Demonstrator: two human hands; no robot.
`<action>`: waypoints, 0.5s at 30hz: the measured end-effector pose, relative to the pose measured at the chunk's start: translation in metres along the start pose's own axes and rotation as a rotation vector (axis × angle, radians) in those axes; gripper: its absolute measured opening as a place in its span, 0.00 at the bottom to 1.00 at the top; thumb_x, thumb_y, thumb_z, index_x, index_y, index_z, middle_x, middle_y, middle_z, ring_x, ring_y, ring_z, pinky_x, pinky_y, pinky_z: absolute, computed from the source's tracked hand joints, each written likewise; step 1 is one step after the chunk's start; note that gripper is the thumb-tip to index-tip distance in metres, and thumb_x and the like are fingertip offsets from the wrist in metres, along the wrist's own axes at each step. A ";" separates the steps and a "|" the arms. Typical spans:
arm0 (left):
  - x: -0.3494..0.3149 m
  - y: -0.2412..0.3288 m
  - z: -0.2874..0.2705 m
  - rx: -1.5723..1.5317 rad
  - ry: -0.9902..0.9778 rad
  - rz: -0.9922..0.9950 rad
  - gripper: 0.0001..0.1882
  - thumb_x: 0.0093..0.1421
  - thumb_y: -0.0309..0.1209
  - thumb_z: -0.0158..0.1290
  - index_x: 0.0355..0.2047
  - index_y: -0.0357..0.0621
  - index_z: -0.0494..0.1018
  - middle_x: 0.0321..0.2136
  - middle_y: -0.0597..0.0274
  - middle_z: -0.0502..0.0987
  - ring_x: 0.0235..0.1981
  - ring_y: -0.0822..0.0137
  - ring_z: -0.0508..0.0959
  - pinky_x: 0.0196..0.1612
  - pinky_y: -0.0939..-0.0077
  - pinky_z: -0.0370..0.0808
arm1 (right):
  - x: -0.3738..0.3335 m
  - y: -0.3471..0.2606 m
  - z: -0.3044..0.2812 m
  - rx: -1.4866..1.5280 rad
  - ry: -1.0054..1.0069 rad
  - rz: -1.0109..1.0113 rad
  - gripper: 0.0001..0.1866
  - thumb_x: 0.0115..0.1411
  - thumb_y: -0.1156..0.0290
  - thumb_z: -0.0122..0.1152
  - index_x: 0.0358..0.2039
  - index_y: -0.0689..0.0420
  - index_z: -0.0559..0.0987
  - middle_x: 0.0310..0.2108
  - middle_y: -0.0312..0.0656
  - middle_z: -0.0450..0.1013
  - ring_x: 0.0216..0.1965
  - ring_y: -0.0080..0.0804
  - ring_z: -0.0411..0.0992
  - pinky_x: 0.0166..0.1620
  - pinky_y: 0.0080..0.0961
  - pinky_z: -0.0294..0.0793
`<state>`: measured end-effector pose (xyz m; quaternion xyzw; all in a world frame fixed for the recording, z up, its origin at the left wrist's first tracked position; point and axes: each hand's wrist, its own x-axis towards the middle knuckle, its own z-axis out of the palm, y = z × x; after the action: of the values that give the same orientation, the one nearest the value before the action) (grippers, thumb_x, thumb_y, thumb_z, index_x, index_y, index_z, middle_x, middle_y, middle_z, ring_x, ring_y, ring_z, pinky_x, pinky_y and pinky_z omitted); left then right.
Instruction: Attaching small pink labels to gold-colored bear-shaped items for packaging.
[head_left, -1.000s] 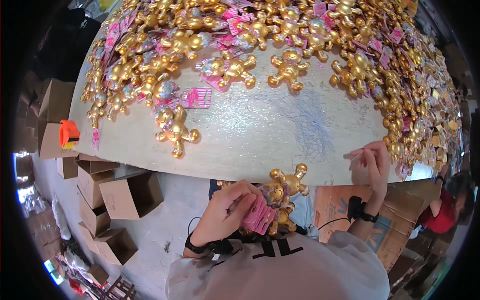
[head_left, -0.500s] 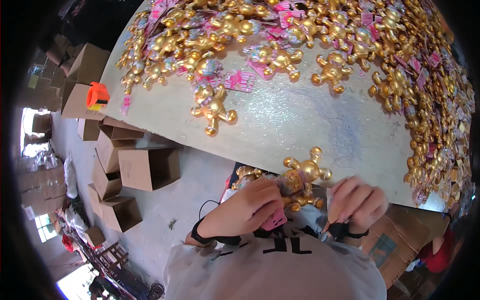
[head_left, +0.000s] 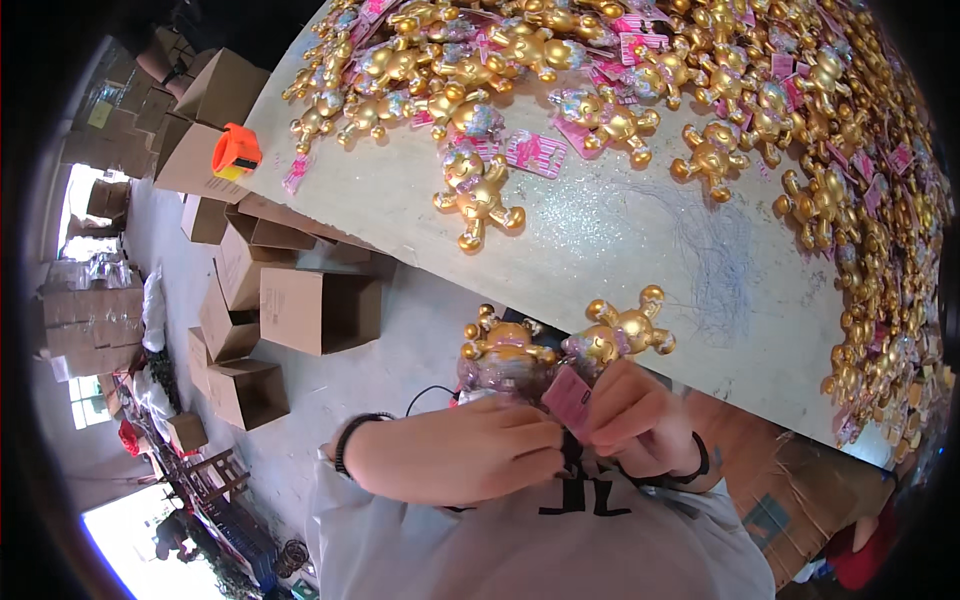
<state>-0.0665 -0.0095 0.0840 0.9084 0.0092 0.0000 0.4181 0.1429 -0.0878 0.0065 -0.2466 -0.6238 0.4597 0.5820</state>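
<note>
My right hand (head_left: 640, 415) pinches a pink card tag (head_left: 568, 398) beside a gold gingerbread-man ornament (head_left: 632, 328) with a glittery scarf, which lies at the table's near edge. Close to its left, my left hand (head_left: 475, 450) is closed with its fingers curled inward. What those fingers hold, if anything, is hidden under the back of the hand. Just beyond the left hand sits another gold ornament (head_left: 507, 342), its lower part wrapped in something clear and sparkly.
A pale table (head_left: 590, 225) bears heaped gold ornaments (head_left: 860, 190) with pink cards along its far and right sides. One ornament (head_left: 478, 198) lies apart. An orange tape roll (head_left: 237, 152) stands at the left corner. Cardboard boxes (head_left: 320, 310) stand on the floor at left.
My right hand has moved left to the pink card, which is now between its fingers. My left hand has shifted down and left, uncovering more of the ornament beyond it.
</note>
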 end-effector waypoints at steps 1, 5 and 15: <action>-0.005 0.002 -0.002 0.113 -0.004 -0.061 0.12 0.49 0.28 0.50 0.36 0.38 0.67 0.38 0.56 0.68 0.42 0.60 0.72 0.44 0.68 0.70 | 0.005 -0.001 0.001 -0.116 0.015 -0.030 0.09 0.53 0.79 0.62 0.34 0.53 0.73 0.30 0.39 0.72 0.31 0.32 0.71 0.34 0.23 0.69; -0.016 0.009 -0.017 0.342 0.037 -0.198 0.09 0.50 0.27 0.52 0.32 0.37 0.70 0.41 0.56 0.70 0.48 0.56 0.70 0.51 0.67 0.69 | 0.002 -0.003 0.000 -0.266 0.091 -0.030 0.12 0.48 0.81 0.65 0.31 0.53 0.74 0.31 0.38 0.71 0.32 0.36 0.71 0.34 0.26 0.69; 0.016 0.004 -0.026 0.309 0.887 0.315 0.20 0.52 0.39 0.60 0.12 0.50 0.62 0.31 0.68 0.66 0.38 0.61 0.71 0.42 0.45 0.72 | 0.038 -0.008 0.026 -0.424 0.065 -0.155 0.20 0.43 0.85 0.64 0.37 0.57 0.69 0.40 0.46 0.74 0.44 0.49 0.72 0.39 0.38 0.73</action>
<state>-0.0511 0.0076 0.1041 0.8626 0.0489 0.4483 0.2293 0.1125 -0.0668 0.0347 -0.3293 -0.7047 0.2638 0.5704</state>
